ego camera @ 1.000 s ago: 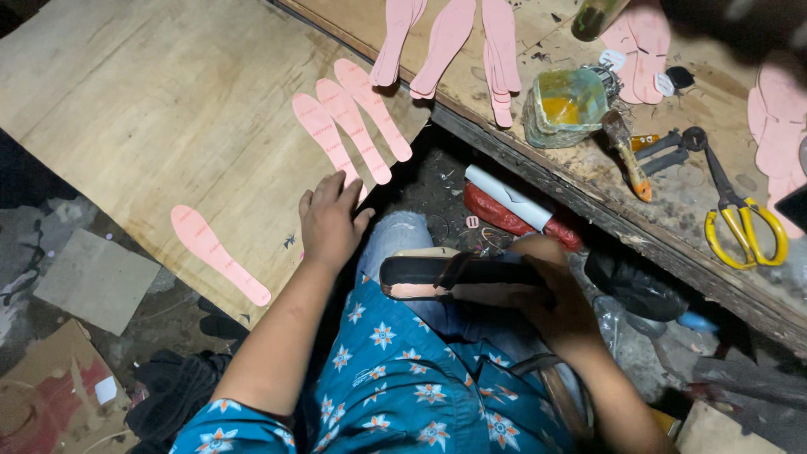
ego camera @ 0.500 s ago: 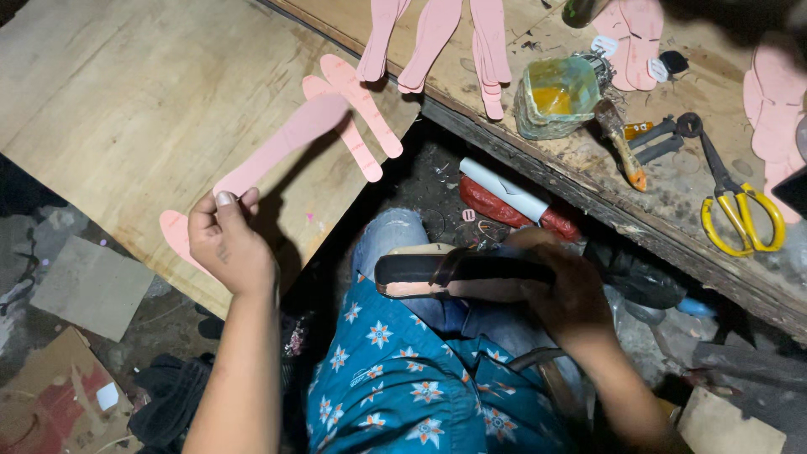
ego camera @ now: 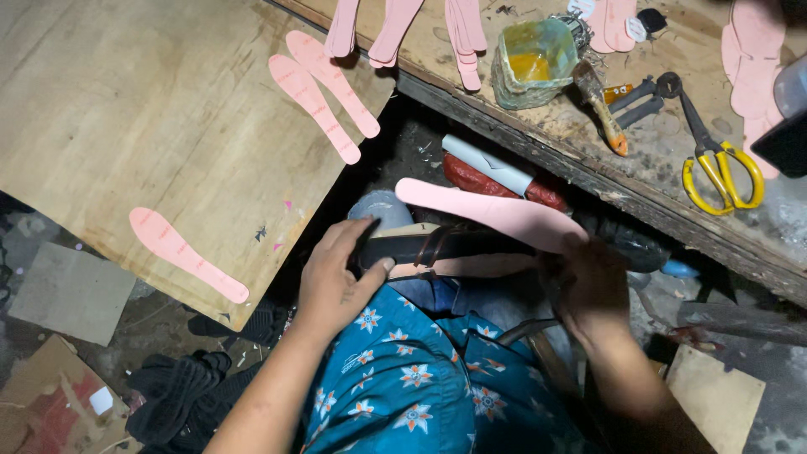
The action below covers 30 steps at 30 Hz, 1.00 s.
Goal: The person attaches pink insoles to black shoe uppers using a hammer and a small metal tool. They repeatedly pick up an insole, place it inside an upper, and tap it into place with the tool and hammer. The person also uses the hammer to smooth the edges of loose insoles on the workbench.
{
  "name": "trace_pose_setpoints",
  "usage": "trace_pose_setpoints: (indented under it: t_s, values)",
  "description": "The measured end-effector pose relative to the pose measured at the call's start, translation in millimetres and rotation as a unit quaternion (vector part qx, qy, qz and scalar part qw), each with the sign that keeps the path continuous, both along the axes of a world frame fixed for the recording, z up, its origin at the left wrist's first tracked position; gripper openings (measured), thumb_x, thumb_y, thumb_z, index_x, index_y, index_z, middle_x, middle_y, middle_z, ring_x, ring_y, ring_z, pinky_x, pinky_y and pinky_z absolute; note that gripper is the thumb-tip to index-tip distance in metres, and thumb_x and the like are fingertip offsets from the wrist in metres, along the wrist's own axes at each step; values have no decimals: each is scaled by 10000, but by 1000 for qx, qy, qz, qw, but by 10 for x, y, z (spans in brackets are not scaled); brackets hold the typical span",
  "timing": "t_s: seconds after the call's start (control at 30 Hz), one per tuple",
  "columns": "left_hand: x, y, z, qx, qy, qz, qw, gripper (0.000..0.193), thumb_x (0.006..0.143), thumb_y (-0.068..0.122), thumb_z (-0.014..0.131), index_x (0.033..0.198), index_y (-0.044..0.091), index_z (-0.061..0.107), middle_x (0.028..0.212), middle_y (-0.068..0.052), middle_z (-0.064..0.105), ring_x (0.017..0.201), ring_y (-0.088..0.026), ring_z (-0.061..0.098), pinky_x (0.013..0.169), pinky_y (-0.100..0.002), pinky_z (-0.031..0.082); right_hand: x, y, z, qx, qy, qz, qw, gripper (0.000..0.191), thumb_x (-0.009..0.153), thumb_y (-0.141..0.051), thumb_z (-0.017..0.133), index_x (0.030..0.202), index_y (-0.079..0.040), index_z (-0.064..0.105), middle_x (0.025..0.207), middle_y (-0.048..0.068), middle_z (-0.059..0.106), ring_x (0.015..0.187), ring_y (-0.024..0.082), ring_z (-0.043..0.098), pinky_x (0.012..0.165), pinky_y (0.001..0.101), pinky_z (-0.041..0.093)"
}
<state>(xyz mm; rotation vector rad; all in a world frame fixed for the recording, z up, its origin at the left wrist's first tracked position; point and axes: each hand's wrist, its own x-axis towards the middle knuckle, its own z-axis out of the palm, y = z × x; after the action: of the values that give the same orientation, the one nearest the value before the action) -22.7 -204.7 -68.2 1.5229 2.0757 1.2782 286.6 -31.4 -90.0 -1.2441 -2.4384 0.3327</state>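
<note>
Starting at our left, a single pink insole cutout [ego camera: 187,254] lies flat on the plywood board [ego camera: 126,109], well apart from our grip, and two more pink cutouts [ego camera: 324,91] sit further up the same board. Our left hand [ego camera: 336,282] is closed around the near end of a dark shoe on its last [ego camera: 437,248], thumb pressed against its side, holding it across our lap. Just above that grip, a pink insole [ego camera: 492,214] rests along the top of the shoe, and our right hand [ego camera: 588,286] pinches its far end while steadying the shoe from that side. Up and to the right of our grip, on the worn bench [ego camera: 538,143], stand a glue pot [ego camera: 534,63], a brush [ego camera: 601,105] and yellow-handled scissors [ego camera: 723,168].

We judge the main risk to be the insole sliding askew, since it is thin, floppy and held at one end only. If our left hand loosens, the shoe could roll off our knee into the clutter below.
</note>
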Motion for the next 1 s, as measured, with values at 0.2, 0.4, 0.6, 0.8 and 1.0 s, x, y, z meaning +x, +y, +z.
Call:
trace_pose_setpoints:
  t_s: [0.2, 0.4, 0.6, 0.8, 1.0]
  values:
    - [-34, 200, -151, -115, -202, -21, 972, 546, 948, 287, 654, 1444, 79, 554, 1046, -162, 700, 756, -184, 645, 668, -302, 542, 65, 135, -179, -466, 505, -94, 720, 258, 947, -183, 670, 1179, -74, 696, 1032, 27, 735, 859, 143, 680, 775, 283, 552]
    - [-169, 413, -428, -131, -516, -33, 846, 547, 1034, 420, 391, 1456, 98, 527, 1035, -121, 730, 661, -171, 703, 607, -289, 598, -28, 140, -254, -451, 411, -52, 791, 330, 977, -270, 696, 1197, -25, 683, 1020, 35, 713, 883, 123, 660, 787, 281, 544]
    - [-167, 400, -439, -111, -556, -34, 823, 550, 1046, 395, 383, 1460, 68, 537, 1037, -129, 729, 671, -176, 702, 621, -290, 601, -107, 166, -227, -442, 353, -64, 822, 329, 967, -280, 685, 1175, -27, 712, 935, 55, 725, 768, 134, 661, 709, 281, 540]
    - [-117, 390, -362, -108, -551, -36, 827, 537, 1044, 386, 388, 1461, 80, 532, 1037, -119, 728, 674, -168, 702, 629, -281, 602, -113, 190, -200, -449, 321, -82, 830, 321, 948, -222, 658, 1201, -32, 710, 952, 74, 742, 741, 153, 670, 676, 290, 545]
    - [-73, 378, -327, -105, -559, -37, 821, 536, 1041, 392, 405, 1457, 79, 534, 1011, -110, 728, 672, -155, 700, 621, -276, 598, -69, 168, -198, -403, 308, -114, 854, 323, 942, -187, 695, 1221, -24, 687, 984, 69, 736, 765, 133, 667, 711, 292, 554]
